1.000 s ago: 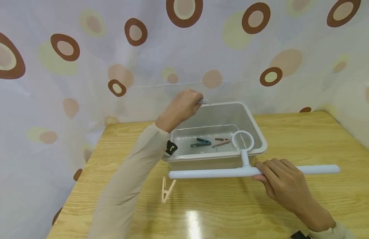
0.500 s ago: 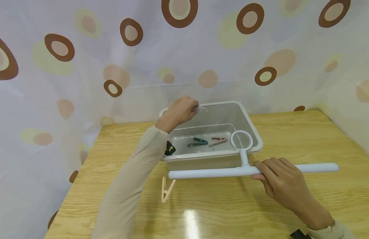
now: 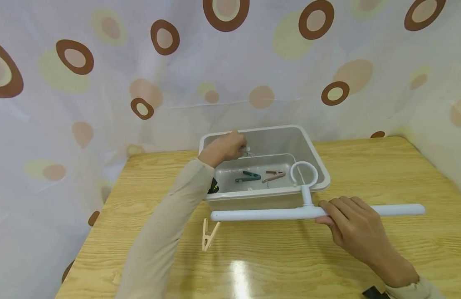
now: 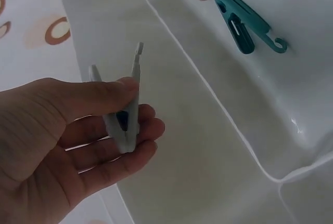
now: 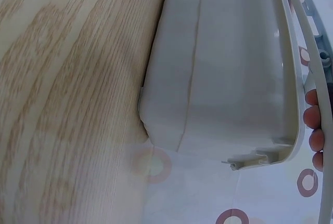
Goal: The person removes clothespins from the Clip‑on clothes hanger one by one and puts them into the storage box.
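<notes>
My left hand (image 3: 226, 146) reaches into the white plastic bin (image 3: 316, 160) and pinches a pale grey clothespin (image 4: 126, 110) between thumb and fingers, just above the bin's inner wall. On the bin floor lie a teal clothespin (image 3: 248, 177) and a brown clothespin (image 3: 274, 175). My right hand (image 3: 351, 226) grips a white hanger bar (image 3: 260, 214) in front of the bin; its hook ring (image 3: 304, 174) stands over the bin's front rim. A beige clothespin (image 3: 208, 235) hangs from the bar's left end, touching the table.
The bin stands at the back of a wooden table (image 3: 275, 257) against a spotted curtain (image 3: 103, 74). In the right wrist view the bin's outer wall (image 5: 223, 68) fills the frame beside the tabletop.
My left hand has come down from above the bin's back rim into the bin, still pinching the pale clothespin. The right hand and the bar have stayed put.
</notes>
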The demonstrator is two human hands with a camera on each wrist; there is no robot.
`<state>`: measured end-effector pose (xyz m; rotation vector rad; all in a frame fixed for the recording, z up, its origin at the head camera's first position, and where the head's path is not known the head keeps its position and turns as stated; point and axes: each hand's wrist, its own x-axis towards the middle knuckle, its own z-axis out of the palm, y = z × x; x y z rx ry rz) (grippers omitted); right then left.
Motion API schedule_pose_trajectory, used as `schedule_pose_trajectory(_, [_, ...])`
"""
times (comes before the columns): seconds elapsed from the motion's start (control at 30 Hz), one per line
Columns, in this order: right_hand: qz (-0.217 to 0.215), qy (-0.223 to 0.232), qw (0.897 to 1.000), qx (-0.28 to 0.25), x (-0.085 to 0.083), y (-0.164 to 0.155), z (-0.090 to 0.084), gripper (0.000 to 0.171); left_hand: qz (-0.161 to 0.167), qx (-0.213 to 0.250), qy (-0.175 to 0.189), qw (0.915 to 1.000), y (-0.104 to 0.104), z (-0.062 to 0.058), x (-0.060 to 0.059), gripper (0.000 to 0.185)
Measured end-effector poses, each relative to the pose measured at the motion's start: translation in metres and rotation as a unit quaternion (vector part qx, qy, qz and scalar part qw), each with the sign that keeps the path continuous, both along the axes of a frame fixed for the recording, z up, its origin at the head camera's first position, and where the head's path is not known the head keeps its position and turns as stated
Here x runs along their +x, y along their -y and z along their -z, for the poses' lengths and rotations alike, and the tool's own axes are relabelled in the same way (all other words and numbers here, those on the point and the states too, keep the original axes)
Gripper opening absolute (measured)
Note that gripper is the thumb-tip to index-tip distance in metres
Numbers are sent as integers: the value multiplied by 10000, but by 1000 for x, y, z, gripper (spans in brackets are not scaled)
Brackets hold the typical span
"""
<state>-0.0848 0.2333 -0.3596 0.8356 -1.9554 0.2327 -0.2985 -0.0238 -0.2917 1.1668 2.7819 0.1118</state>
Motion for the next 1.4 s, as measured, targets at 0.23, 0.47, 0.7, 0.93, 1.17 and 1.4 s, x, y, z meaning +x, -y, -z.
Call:
schedule_pose_trajectory(0.23, [-11, -11, 10000, 11, -1, 1, 0, 53, -52, 54, -154, 9999, 4, -2, -1, 30])
schedule_pose_trajectory(0.47, [-1, 43, 10000, 19, -1, 3, 0, 54, 504, 720, -780, 9931, 8, -29, 11, 30])
schedule_pose_trajectory(0.7, [-17, 73, 10000, 8, -1, 4, -1, 54, 651, 1191, -958, 9861, 12, -57, 27, 18])
schedule_pose_trajectory(0.93, [-24, 84, 10000, -3, -2, 6, -2, 54, 599, 1204, -1046, 9854, 22, -71, 42, 17])
schedule_pose_trajectory(1.17, [-63, 46, 10000, -23, -4, 7, -3, 53, 746, 1109, -1201, 9837, 32, -72, 58, 19])
schedule_pose_trajectory(1.4, [-129, -35, 9999, -45, -6, 8, -4, 52, 737, 1008, -1341, 9831, 44, -73, 76, 22])
